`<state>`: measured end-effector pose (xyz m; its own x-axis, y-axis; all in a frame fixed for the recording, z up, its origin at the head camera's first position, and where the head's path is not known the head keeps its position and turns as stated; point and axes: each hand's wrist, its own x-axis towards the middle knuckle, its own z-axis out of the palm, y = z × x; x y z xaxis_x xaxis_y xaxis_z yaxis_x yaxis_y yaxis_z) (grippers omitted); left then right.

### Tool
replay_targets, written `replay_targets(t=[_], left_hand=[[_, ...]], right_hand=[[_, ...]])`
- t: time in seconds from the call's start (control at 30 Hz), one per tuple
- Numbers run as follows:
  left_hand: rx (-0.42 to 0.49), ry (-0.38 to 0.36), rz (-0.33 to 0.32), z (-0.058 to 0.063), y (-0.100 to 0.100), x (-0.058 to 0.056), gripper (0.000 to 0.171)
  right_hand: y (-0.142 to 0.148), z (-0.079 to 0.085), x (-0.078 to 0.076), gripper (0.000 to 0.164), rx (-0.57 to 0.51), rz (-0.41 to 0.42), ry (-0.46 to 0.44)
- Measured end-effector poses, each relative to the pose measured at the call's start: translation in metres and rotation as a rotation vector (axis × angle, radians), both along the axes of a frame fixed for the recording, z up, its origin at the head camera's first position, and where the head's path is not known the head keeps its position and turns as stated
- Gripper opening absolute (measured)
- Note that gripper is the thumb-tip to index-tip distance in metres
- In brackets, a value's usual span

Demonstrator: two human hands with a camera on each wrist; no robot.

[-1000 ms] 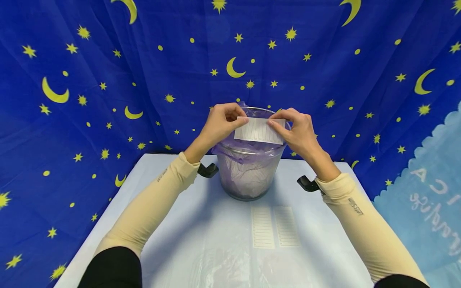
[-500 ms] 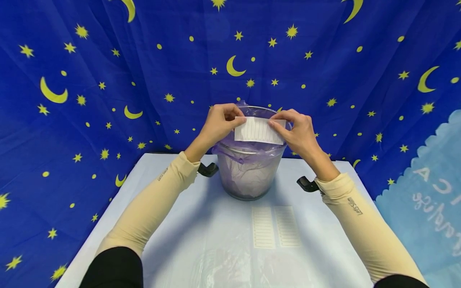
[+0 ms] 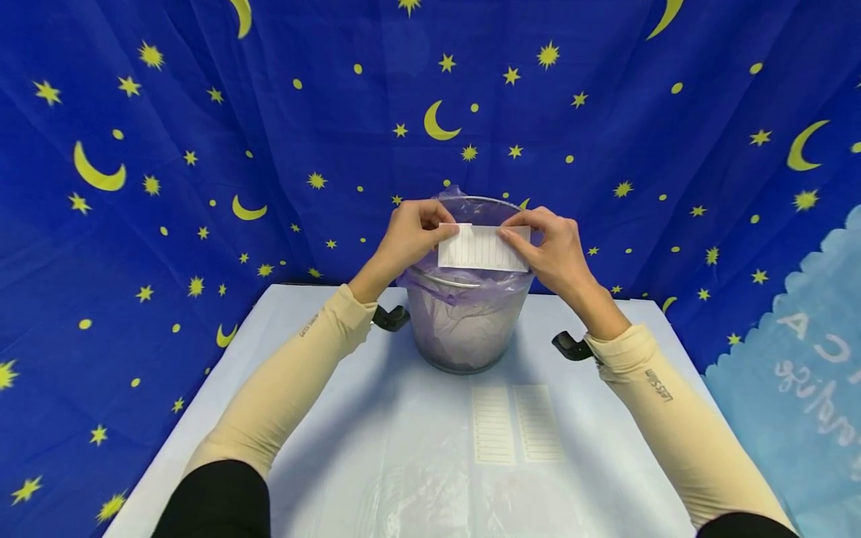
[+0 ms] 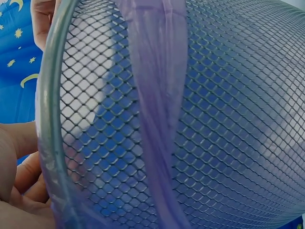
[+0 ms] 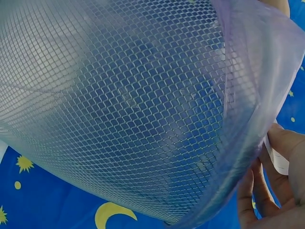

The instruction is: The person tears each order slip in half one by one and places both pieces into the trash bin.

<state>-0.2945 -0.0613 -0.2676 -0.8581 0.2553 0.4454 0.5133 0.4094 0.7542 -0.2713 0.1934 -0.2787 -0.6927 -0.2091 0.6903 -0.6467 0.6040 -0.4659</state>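
Left hand (image 3: 418,228) pinches lined paper (image 3: 480,249) at ten o'clock, right hand (image 3: 548,243) at one; mesh bin (image 3: 471,336) at six; strips (image 3: 493,426) on surface (image 3: 356,441), bin's five o'clock.

Soft shadows, glare on tabletop (image 3: 403,426)

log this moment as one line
left grip: pinching lined white paper slip; right grip: same slip; below: grey mesh bin, purple plastic liner; pale table: two lined white paper strips
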Motion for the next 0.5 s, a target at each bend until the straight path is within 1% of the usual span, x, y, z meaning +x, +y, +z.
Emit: replay_targets(t=[0.1,0.2,0.33,0.5], left_hand=[[0.004,0.009,0.001,0.0016,0.0022,0.0006,0.008],[0.013,-0.004,0.001,0.0026,0.0036,0.0014,0.008],[0.014,-0.022,0.004,0.0021,0.0052,0.0017,0.01],[0.012,-0.019,0.001,0.0006,0.0075,0.0013,0.01]], right_hand=[[0.002,0.0008,0.0018,0.015,-0.007,0.004,0.016],[0.0039,0.002,0.0035,0.014,-0.026,0.004,0.03],[0.0058,0.0036,0.0057,0.012,-0.057,-0.001,0.044],[0.0078,0.0033,0.0079,0.012,-0.076,0.009,0.06]])
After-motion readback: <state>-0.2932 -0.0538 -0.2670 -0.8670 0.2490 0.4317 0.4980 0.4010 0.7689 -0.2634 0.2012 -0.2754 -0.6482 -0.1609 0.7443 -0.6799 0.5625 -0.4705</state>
